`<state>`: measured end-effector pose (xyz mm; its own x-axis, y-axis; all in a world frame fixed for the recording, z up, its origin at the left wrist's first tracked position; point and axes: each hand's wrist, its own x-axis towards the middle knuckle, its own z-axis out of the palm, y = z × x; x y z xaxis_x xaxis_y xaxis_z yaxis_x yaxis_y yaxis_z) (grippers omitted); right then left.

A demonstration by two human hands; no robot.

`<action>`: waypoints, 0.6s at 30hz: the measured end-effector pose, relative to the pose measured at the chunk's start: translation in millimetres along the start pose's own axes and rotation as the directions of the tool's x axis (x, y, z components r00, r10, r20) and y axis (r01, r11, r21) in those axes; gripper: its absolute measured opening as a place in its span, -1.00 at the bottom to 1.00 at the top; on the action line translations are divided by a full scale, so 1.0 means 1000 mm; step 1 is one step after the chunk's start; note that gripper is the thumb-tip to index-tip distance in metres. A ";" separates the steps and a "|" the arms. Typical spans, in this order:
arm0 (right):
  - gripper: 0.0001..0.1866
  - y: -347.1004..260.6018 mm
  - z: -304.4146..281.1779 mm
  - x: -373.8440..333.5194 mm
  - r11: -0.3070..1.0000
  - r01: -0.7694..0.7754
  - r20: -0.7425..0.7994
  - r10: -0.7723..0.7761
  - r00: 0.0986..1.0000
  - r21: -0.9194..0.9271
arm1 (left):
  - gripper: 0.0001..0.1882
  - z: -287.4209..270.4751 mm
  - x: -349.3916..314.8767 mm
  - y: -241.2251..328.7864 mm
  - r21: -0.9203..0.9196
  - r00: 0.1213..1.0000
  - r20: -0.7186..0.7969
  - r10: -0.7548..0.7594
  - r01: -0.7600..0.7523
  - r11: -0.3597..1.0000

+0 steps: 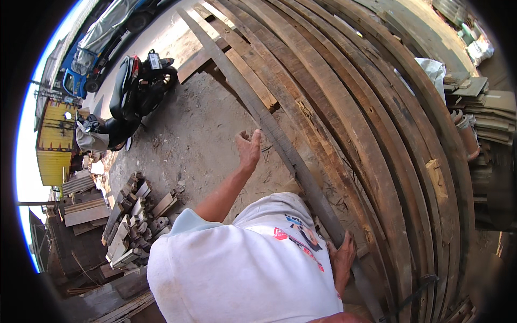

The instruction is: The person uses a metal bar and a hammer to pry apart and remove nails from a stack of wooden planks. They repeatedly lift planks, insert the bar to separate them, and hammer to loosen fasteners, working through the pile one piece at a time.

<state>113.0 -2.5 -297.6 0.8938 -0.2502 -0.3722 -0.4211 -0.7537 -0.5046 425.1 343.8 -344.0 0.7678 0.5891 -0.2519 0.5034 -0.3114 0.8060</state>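
Note:
A long grey wooden beam [291, 156] runs slantwise past my body, at the near side of a stack of long brown timber beams [344, 118]. My right hand [343, 261] is closed around the grey beam's lower part, thumb on one side and fingers on the other. Beside the beam's middle, my left hand [249, 149] is raised with its thumb apart and fingers loosely bent. It holds nothing; whether a fingertip touches the beam I cannot tell.
A black motorcycle [132, 97] stands at the left, with a blue truck [75, 81] beyond it. Short wood offcuts [132, 229] are heaped at my left. Stacked boards [479, 107] stand at the right. A thin dark bar [417, 295] crosses the beams' near ends.

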 end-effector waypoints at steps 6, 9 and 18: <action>-0.09 0.019 0.014 0.000 0.997 -0.070 -0.053 0.068 0.996 -0.044 | -0.02 0.002 0.069 0.070 0.405 0.701 0.289 0.652 -0.707 0.580; -0.05 0.005 0.014 0.005 0.986 -0.121 -0.015 0.120 0.993 -0.114 | 0.05 0.012 0.111 0.079 0.299 0.916 0.099 0.389 -0.400 0.866; 0.05 -0.011 0.037 0.017 0.949 -0.247 -0.012 0.250 0.968 -0.198 | -0.01 0.046 0.144 0.006 -0.360 0.878 0.373 -0.300 0.435 0.825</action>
<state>127.7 24.4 -327.5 0.7618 -0.4377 -0.4775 -0.5900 -0.7732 -0.2325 557.2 392.6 -400.6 0.6712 0.3327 -0.6625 0.6064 0.2677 0.7488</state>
